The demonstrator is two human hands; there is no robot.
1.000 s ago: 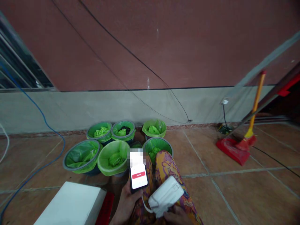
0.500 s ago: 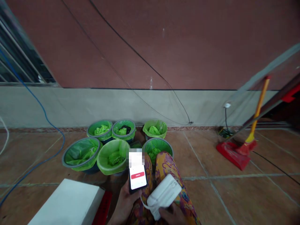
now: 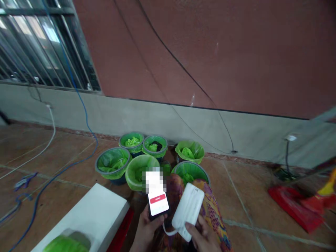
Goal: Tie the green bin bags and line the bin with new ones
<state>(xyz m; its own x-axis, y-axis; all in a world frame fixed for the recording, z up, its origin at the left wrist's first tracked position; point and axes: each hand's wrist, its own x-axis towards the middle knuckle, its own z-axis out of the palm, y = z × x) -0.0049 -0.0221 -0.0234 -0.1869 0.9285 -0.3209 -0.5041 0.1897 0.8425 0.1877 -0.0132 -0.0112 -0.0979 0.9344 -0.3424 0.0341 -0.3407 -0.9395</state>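
Comparing with a second ago, I note the view has swung left: a barred window (image 3: 39, 45) now shows far up-left of the phone (image 3: 158, 204), and the red dustpan (image 3: 291, 206) has slid toward the right edge. The phone has barely shifted, its screen lit with a red bar. The white power bank (image 3: 188, 210), just right of the phone, now stands steeper, its far end lifted. My reading: the work remains with these two devices, not the buckets.

Left hand (image 3: 147, 229): fingers curled round the phone's lower body, thumb at its edge, holding it firmly.

Right hand (image 3: 202, 236): closed on the power bank's near end, fingers wrapped under it. A white cable (image 3: 168, 231) loops from the power bank toward the phone's base; I cannot see the plug.

Beyond the phone, green-lined buckets (image 3: 141, 171) cluster by the wall. Left of the phone lies a white box (image 3: 91, 217).
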